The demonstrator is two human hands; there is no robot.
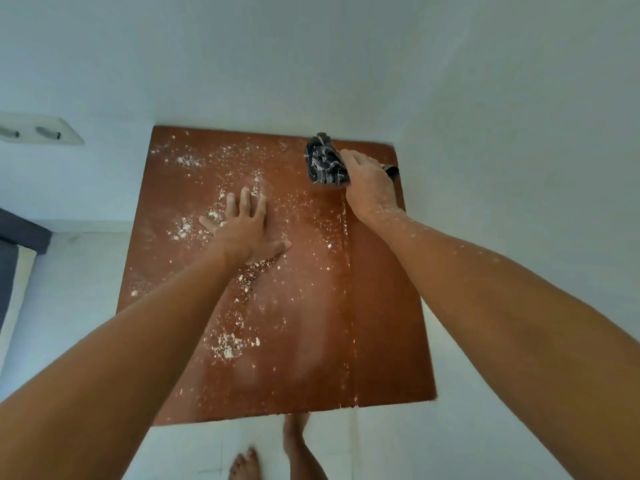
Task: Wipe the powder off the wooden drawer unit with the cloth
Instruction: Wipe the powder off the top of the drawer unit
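Powder (pixel 227 346) covered the drawer unit (pixel 381 306); my right hand (pixel 369 181) gripped the cloth (pixel 323 161), left hand (pixel 247 226) lay flat. I judged long overlapping strokes best.

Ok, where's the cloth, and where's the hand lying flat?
cloth (pixel 323 161), head view, on its bunched dark folds.
left hand (pixel 247 228), head view, on the back of the hand.

We see the reddish-brown wooden drawer unit (pixel 381 323) from above, white powder (pixel 227 346) scattered in specks and clumps across its left and middle, our dark striped cloth (pixel 323 161) bunched at the far right corner
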